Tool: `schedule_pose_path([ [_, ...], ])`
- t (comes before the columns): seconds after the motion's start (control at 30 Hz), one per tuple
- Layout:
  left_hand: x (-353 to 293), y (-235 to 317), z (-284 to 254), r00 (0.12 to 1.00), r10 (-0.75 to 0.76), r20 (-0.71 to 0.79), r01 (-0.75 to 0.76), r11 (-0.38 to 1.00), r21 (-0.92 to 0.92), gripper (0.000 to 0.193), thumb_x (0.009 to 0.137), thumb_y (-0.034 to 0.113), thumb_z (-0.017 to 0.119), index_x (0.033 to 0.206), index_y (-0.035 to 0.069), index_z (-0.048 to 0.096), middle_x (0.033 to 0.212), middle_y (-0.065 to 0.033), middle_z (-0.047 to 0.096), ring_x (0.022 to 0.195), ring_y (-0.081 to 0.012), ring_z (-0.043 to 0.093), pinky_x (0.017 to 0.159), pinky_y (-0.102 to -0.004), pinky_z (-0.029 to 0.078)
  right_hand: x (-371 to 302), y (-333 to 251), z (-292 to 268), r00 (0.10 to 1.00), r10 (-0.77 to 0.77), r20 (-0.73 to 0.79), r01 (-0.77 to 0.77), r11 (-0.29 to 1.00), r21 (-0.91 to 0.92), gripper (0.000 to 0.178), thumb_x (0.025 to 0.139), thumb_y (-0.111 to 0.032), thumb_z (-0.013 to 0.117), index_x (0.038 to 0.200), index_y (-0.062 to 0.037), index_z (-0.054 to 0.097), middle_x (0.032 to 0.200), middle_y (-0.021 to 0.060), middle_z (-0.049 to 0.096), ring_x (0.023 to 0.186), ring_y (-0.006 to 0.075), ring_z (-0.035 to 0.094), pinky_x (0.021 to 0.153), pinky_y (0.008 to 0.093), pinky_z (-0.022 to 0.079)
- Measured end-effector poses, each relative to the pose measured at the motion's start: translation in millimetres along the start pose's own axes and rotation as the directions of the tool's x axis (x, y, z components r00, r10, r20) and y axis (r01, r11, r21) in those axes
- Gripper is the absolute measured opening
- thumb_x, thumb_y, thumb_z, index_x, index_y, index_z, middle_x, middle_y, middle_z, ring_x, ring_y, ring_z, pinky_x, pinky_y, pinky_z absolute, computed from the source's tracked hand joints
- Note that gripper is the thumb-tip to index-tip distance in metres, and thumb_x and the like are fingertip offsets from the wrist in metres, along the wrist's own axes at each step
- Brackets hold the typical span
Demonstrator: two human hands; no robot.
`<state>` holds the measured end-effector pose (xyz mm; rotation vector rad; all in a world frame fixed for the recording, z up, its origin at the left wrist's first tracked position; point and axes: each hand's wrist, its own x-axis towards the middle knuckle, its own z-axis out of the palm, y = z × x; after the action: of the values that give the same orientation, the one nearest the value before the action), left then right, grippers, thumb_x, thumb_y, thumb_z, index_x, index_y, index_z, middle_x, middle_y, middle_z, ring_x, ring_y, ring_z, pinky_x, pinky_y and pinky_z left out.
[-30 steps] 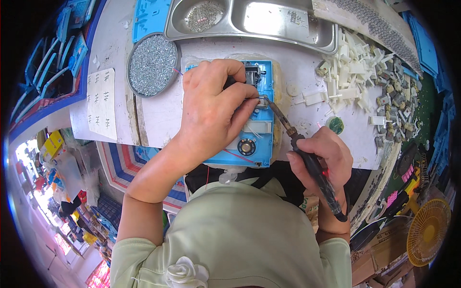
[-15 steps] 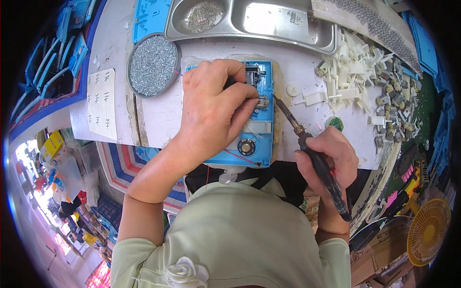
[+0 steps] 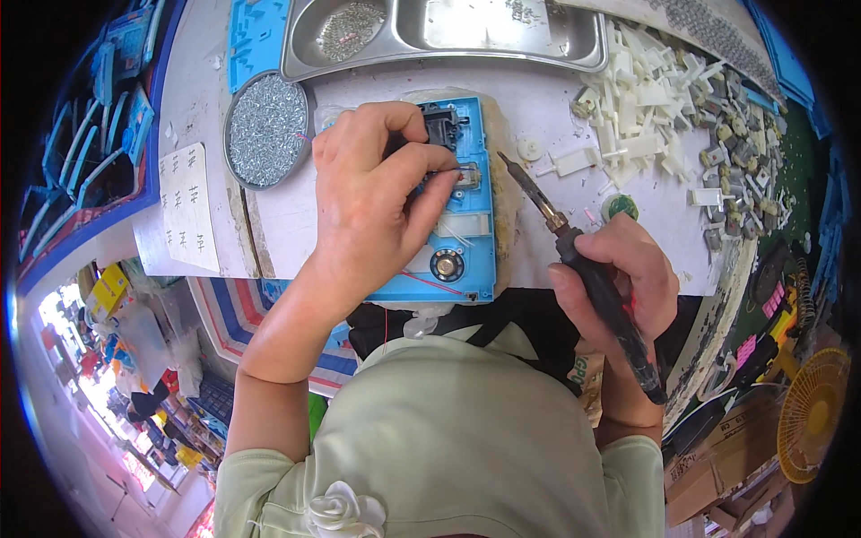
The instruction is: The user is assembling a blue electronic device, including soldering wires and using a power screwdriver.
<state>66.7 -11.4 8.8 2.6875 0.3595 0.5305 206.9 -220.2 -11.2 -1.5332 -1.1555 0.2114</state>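
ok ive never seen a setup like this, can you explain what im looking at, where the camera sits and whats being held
There is no machine here, just a person working bare-handed. The view comes from a wide fisheye camera worn on the head and looking down, so straight edges bend, and picture left is the person's left.

The right hand grips what looks like a soldering iron, its tip apart from the blue plastic housing. The left hand is over that housing; what it pinches, if anything, is hard to make out.

Around it on the pale table are a round dish of small silvery pieces, a metal tray with compartments, and a heap of white plastic parts beside grey blocky parts.
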Motion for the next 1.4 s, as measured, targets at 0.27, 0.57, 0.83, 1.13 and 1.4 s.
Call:
schedule_pose_path([
  [0.27, -1, 1, 0, 0.999, -0.023, 0.023, 0.023, 1.000, -0.010, 0.016, 0.074, 0.004, 0.081, 0.088, 0.005, 0.073, 0.101, -0.0085, 0.054, 0.091, -0.0236, 0.055, 0.084, -0.0348, 0.042, 0, -1, -2, 1.000, -0.009, -0.007, 0.009, 1.000, -0.020, 0.043, 0.072, -0.002, 0.086, 0.109, -0.0061, 0.065, 0.076, 0.0067, 0.067, 0.055, 0.0220, 0.056, 0.050, 0.0332, 0.045],
  [0.57, 0, 1, -1, 1.000, -0.006, 0.027, 0.006, 1.000, 0.008, 0.016, 0.074, 0.004, 0.080, 0.088, 0.004, 0.073, 0.101, -0.0090, 0.055, 0.091, -0.0233, 0.055, 0.083, -0.0338, 0.042, -1, -1, -3, 1.000, -0.003, 0.005, 0.003, 1.000, -0.027, 0.042, 0.073, -0.004, 0.086, 0.110, -0.0085, 0.065, 0.077, 0.0058, 0.067, 0.057, 0.0228, 0.057, 0.050, 0.0335, 0.045],
  [0.83, -2, -1, -1, 1.000, -0.015, 0.019, 0.015, 1.000, 0.007, 0.018, 0.074, 0.004, 0.081, 0.090, 0.004, 0.074, 0.101, -0.0092, 0.055, 0.092, -0.0232, 0.056, 0.083, -0.0335, 0.043, -1, 0, -1, 1.000, -0.020, -0.005, 0.020, 0.999, -0.031, 0.042, 0.073, -0.004, 0.086, 0.110, -0.0067, 0.065, 0.076, 0.0069, 0.066, 0.056, 0.0227, 0.057, 0.050, 0.0332, 0.045],
  [1.13, -5, 1, -4, 1.000, -0.025, -0.001, 0.025, 0.997, -0.068, 0.016, 0.070, 0.014, 0.080, 0.085, 0.014, 0.073, 0.103, -0.0048, 0.058, 0.088, -0.0230, 0.054, 0.086, -0.0412, 0.035, -1, -4, -1, 1.000, 0.005, -0.010, -0.006, 0.999, -0.040, 0.040, 0.073, -0.002, 0.086, 0.108, -0.0043, 0.065, 0.080, 0.0079, 0.069, 0.056, 0.0219, 0.056, 0.051, 0.0323, 0.045],
  [1.4, -2, 9, -8, 0.996, 0.004, 0.090, -0.011, 0.997, 0.074, 0.015, 0.071, 0.015, 0.077, 0.085, 0.013, 0.071, 0.105, -0.0061, 0.053, 0.095, -0.0254, 0.051, 0.089, -0.0424, 0.032, -4, -4, 3, 1.000, 0.007, -0.002, -0.007, 1.000, -0.012, 0.040, 0.073, -0.002, 0.086, 0.107, -0.0045, 0.065, 0.078, 0.0075, 0.067, 0.057, 0.0213, 0.055, 0.051, 0.0317, 0.044],
])
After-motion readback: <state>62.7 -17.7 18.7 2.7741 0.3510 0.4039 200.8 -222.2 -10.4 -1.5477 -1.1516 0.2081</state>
